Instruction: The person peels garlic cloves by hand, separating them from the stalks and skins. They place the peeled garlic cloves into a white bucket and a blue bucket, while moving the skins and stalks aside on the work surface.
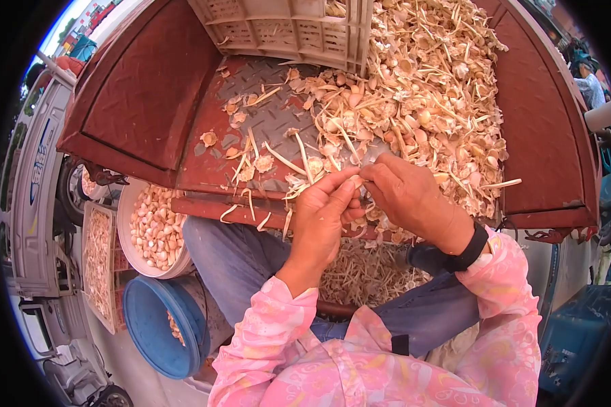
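Note:
My left hand is closed in a pinch, with a pale garlic clove showing at its fingertips. Against the same clove press the bent fingers of my right hand, which partly hide it. Both hands meet above the front edge of a red metal truck bed. Just beyond them lies a big heap of garlic cloves, skins and dry stalks. A few loose stalks are scattered on the bed left of the heap.
A cream plastic crate tips against the heap. To my left stand a white bucket of garlic cloves, a blue bucket with some cloves inside, and a crate of garlic. Stalk litter lies between my legs.

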Tool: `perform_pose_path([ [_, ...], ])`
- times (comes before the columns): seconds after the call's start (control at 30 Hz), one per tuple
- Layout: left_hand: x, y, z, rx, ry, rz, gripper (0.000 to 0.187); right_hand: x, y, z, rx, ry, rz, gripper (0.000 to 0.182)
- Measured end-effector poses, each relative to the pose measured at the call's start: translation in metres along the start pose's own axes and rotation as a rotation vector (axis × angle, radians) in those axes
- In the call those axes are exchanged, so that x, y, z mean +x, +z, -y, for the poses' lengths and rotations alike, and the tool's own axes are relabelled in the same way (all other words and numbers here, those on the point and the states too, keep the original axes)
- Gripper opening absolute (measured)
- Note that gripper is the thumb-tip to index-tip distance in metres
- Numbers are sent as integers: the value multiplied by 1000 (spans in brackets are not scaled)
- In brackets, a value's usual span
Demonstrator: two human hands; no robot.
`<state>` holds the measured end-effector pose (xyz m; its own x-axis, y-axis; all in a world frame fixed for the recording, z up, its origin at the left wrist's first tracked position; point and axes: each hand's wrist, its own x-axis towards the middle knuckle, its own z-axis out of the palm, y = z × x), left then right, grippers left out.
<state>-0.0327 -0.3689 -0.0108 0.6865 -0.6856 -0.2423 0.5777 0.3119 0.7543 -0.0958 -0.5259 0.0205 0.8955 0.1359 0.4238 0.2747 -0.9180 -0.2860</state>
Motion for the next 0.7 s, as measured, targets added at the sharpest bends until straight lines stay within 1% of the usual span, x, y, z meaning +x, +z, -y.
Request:
perform_pose_path([
  [0.13,0,-2,0,35,20,76,29,2,2,6,-155,7,7,13],
  [0.17,-2,1,-1,34,-3,54,28,3,3,6,-178,19,6,13],
  [0.23,-3,7,-6,36,-40,20,27,3,5,-1,-20,125,-56,13],
  [0.27,-3,7,-6,-40,-74,55,27,5,5,-8,55,173,-89,13],
  [0.3,-5,5,-6,-116,-108,92,28,7,3,-16,16,276,-104,12],
  [0.37,-11,2,-7,-249,-158,159,28,12,-5,-33,-119,354,78,9],
  [0.4,-17,1,-14,-246,-143,147,28,17,-7,-40,-183,391,168,8],
  [0.43,-26,2,-25,-239,-133,133,28,22,-5,-43,-194,366,114,7],
  [0.47,-34,2,-38,-230,-125,120,28,27,-2,-47,-157,285,60,7],
  [0.53,-51,-17,-73,-63,150,-7,28,32,8,-54,-80,135,-44,8],
  [0.57,-57,-37,-90,72,325,-147,28,30,18,-59,-71,119,5,11],
  [0.6,-62,-69,-108,226,459,-285,26,28,18,-58,-82,142,77,13],
  [0.67,-71,-141,-132,541,594,-637,26,27,15,-51,-108,181,224,16],
  [0.7,-77,-178,-143,769,498,-756,27,30,6,-43,-111,287,427,36],
])
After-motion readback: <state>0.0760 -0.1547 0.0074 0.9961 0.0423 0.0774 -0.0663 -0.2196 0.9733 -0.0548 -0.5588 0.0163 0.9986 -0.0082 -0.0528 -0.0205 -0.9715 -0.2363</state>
